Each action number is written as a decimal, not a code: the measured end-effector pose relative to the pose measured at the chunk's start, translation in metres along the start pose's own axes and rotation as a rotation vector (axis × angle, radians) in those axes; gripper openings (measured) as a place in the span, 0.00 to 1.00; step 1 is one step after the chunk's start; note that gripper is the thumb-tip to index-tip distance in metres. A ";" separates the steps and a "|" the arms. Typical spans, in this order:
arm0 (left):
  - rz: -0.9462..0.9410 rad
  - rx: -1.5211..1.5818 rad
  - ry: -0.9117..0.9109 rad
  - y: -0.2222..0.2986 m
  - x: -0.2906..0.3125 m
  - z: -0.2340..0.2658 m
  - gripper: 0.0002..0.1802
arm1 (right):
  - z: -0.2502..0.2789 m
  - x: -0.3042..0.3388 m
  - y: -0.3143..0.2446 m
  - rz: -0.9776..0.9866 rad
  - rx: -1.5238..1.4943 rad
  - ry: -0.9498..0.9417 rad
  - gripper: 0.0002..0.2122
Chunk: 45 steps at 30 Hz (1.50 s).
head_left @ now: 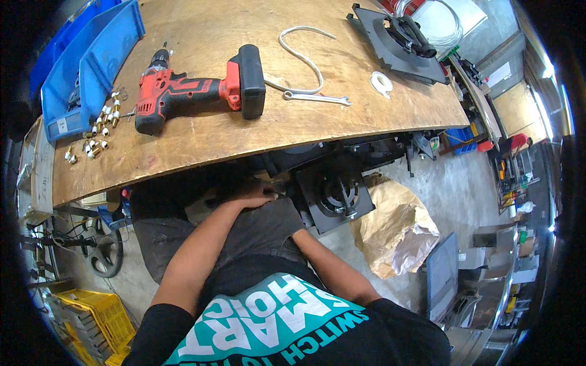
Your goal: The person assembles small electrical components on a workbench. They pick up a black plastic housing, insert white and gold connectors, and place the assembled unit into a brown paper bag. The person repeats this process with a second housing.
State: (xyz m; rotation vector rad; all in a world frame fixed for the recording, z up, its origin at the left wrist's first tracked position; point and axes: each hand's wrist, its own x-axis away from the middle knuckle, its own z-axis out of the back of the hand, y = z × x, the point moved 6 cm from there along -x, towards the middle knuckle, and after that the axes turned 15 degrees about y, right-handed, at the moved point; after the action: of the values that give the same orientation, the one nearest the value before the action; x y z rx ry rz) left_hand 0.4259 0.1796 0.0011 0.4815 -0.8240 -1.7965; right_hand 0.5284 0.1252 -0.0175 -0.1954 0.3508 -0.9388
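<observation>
My left hand [253,196] is low in front of my lap, under the front edge of the wooden table. Its fingers look curled, and whatever they hold is hidden in shadow. A black square metal unit with a round, ringed centre like a burner [334,194] is just to the right, tilted beside my knee. My right forearm [332,265] reaches forward toward it. Behind my trouser leg and this unit, the right hand itself is hidden. More dark metal parts [293,160] sit beneath the tabletop, hard to tell apart.
On the wooden table [201,137] lie a red and black cordless drill [183,91], a combination wrench [317,98], a white tube [305,59], a white tape roll [381,84], small brass fittings [110,116], blue bins [97,67] and another black burner-like unit [400,43]. Crumpled brown paper [390,226] stands at right.
</observation>
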 end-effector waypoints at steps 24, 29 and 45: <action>0.104 0.123 0.199 0.002 0.016 0.032 0.19 | -0.014 0.015 0.015 -0.121 -0.011 0.158 0.13; 0.096 0.105 0.196 -0.005 0.013 0.028 0.18 | 0.000 0.008 0.005 -0.124 0.065 0.093 0.12; 0.020 -0.019 0.126 -0.011 0.009 0.016 0.19 | -0.024 0.009 0.029 -0.186 0.040 0.038 0.16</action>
State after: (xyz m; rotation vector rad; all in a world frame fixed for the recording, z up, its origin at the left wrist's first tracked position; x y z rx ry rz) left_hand 0.4053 0.1784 0.0047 0.5660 -0.7223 -1.7349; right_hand 0.5463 0.1347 -0.0510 -0.1764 0.3528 -1.1338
